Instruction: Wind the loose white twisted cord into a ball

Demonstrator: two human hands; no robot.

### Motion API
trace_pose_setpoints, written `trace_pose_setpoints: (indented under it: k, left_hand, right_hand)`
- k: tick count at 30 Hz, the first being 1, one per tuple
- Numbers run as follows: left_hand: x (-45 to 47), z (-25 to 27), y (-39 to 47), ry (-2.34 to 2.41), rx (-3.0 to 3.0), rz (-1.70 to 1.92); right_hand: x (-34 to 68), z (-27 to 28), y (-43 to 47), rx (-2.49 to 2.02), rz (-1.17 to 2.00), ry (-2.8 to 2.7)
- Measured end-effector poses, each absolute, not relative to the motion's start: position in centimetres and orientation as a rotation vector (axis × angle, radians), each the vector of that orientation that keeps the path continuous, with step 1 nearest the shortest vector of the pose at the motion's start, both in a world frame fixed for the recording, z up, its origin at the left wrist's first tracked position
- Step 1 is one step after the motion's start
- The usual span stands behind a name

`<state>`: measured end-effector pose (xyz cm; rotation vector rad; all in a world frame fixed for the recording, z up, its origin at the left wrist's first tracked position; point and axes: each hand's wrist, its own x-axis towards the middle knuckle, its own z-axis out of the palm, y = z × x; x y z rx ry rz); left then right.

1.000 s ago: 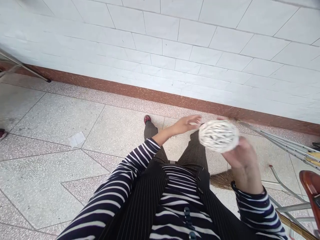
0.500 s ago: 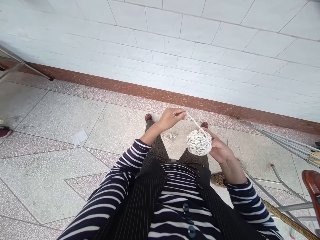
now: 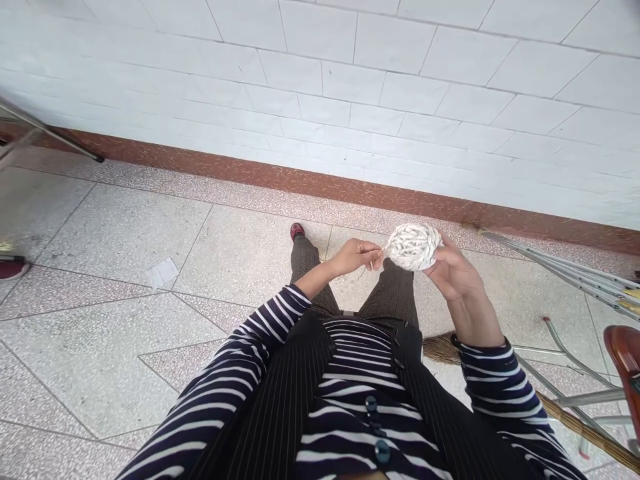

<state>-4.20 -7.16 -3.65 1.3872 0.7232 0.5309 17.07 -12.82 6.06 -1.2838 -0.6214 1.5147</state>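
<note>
A ball of white cord [image 3: 413, 246] rests in my right hand [image 3: 456, 272], whose fingers are wrapped round its right side. My left hand [image 3: 356, 257] is closed in a pinch on the strand of cord at the ball's left edge. Only a short bit of that strand shows between the left fingertips and the ball. Both hands are held in front of me, over my legs. The right fingertips are partly hidden behind the ball.
A white tiled wall [image 3: 320, 100] rises ahead. A paper scrap [image 3: 163, 274] lies on the floor at left. To the right are a broom [image 3: 443, 348], a metal-legged chair [image 3: 575, 400] and folded metal poles [image 3: 555, 263]. At far left is a metal leg [image 3: 60, 137], with another person's shoe [image 3: 13, 269].
The ball has risen and turned in my right hand. My left hand has moved slightly down and right, and the strand between hand and ball is shorter. The loose cord on the floor is now hidden.
</note>
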Motion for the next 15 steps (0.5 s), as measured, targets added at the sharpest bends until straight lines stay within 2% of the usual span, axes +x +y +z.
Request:
trace_pose_setpoints:
  k: [7, 12, 15]
  left_hand:
    - [-5.6, -3.7, -8.4, 0.618, 1.223, 0.376]
    - [-5.7, -1.6, -8.3, 0.582, 1.295, 0.36]
    - [-5.9, -0.7, -7.6, 0.615, 1.446, 0.293]
  right_hand:
    - [17.2, 6.2, -9.7, -1.3, 1.225, -0.83]
    - [15.4, 2.8, -9.3, -1.58, 0.547, -1.406]
    - [14.7, 0.8, -9.5, -1.609, 0.41, -1.665]
